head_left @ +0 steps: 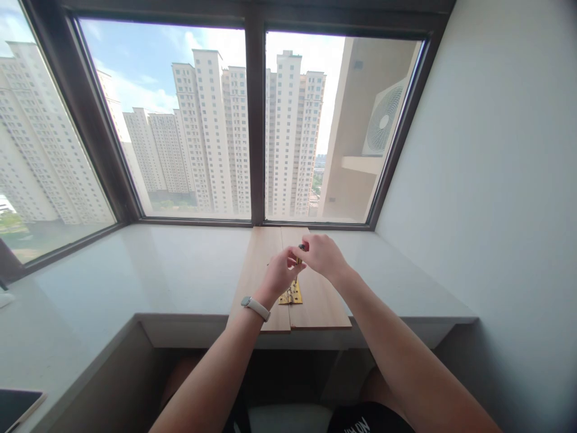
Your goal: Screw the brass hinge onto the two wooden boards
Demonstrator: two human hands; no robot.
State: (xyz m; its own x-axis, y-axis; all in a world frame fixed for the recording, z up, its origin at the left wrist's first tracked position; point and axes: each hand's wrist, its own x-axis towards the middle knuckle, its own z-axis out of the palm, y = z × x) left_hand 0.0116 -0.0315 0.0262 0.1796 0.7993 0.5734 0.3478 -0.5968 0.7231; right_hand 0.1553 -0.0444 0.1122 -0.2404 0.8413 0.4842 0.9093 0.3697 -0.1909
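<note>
A small screwdriver (pixel 300 255) with a dark top and a yellowish handle stands nearly upright between my hands. My left hand (pixel 282 273), with a pale watch band at the wrist, is closed around the lower part of its handle. The fingers of my right hand (pixel 323 254) pinch the top end. Below, the thin shaft points down at a gold-coloured hinge (pixel 294 296), which lies open across the seam of two wooden boards. The left board (pixel 252 285) and the right board (pixel 322 300) lie side by side. Whether the tip sits in a screw is too small to tell.
The boards rest on a white windowsill counter (pixel 180 270) and jut slightly past its front edge. A dark-framed window (pixel 258 120) stands behind, with a white wall (pixel 487 156) on the right. A dark flat device (pixel 18 409) lies at the lower left.
</note>
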